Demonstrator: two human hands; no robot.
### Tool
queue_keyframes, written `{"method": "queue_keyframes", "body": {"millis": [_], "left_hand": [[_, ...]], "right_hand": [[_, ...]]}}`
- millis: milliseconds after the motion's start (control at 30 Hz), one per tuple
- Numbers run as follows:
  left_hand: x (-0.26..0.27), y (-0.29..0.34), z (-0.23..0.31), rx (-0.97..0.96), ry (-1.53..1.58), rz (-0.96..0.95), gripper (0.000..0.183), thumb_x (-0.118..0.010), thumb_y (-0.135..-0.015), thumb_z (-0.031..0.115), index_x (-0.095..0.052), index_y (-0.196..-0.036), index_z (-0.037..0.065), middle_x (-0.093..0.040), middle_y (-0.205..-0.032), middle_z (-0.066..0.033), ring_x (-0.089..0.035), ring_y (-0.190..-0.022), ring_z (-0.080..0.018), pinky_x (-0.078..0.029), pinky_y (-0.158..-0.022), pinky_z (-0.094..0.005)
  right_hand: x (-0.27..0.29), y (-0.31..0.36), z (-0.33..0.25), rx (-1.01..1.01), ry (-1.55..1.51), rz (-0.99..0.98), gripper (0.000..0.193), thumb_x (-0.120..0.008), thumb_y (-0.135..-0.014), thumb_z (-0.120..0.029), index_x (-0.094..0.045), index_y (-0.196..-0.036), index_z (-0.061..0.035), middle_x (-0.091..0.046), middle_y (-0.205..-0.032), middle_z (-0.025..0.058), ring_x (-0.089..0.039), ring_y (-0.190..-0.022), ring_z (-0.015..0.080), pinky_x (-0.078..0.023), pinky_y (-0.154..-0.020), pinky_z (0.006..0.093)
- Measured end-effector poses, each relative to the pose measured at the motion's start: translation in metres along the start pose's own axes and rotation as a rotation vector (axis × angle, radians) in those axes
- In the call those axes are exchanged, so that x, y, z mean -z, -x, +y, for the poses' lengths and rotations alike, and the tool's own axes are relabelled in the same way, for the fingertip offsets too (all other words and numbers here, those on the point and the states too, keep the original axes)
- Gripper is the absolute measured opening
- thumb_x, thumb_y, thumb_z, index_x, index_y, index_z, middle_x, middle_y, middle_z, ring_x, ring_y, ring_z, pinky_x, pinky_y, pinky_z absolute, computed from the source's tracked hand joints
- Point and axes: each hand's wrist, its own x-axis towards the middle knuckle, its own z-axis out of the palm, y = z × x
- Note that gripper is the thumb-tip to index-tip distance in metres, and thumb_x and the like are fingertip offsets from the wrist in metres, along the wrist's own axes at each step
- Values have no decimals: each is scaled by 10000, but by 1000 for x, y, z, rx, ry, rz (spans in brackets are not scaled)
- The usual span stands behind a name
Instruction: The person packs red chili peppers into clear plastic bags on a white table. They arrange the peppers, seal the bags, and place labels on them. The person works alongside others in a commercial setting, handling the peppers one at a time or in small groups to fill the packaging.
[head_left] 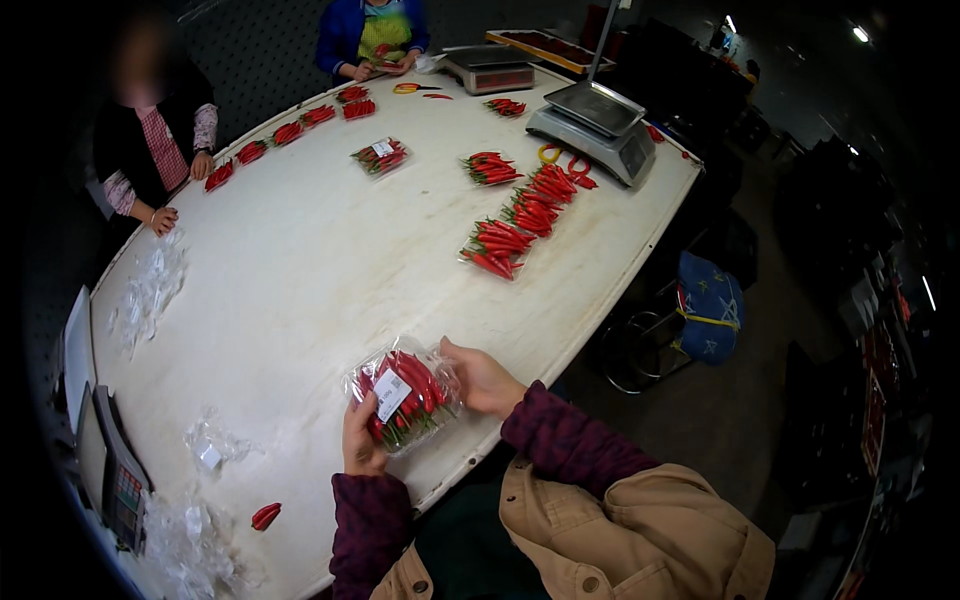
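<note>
Tan jacket (640,530), bottom centre-right, nearest camera. Left to right: clear plastic bags (190,545) heaped lower left, probably for easy reach; loose red chilies (266,516) beside them; left hand (362,440) gripping the near-left side of the chili pack (425,378), lower centre, thumb by its label (392,396); right hand (487,380) cupping the right side. Two-sided hold likely keeps it steady, label up. Red chili portions (531,212) lined up, upper centre, near bench scale (590,140).
</note>
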Motion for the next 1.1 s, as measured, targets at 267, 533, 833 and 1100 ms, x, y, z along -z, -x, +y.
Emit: {"method": "queue_keyframes", "body": {"millis": [267,533,833,1100], "left_hand": [[9,-1,1,-30,-39,77,344,-493,-926,181,-502,-1188,-42,-618,-1096,-143,-632,-953,-243,-536,-829,-384],[5,-4,1,-21,17,46,352,-492,-910,118,-458,-1223,-39,-596,-1117,-156,-618,-988,-257,-521,-864,-397],[7,-4,5,-63,54,94,320,-463,-942,147,-487,-1197,-45,-611,-1094,-140,-626,-963,-227,-530,-841,-370],[1,2,7,-96,16,163,278,-510,-924,149,-523,-1146,-18,-642,-995,-109,-652,-814,-191,-558,-714,-329]], "right_hand": [[-21,20,2,154,293,95,136,-536,-923,-182,-525,-903,-47,-574,-796,37,-557,-738,143,-465,-687,294],[-28,9,15,398,473,248,144,-524,-924,-167,-455,-841,-72,-486,-656,14,-470,-578,107,-398,-545,250],[-41,28,5,248,595,124,88,-595,-875,-115,-533,-909,-63,-558,-809,-13,-531,-715,67,-460,-662,233],[-32,18,28,666,941,334,123,-583,-895,-126,-513,-881,-26,-519,-714,-18,-460,-622,46,-408,-567,199]]}}
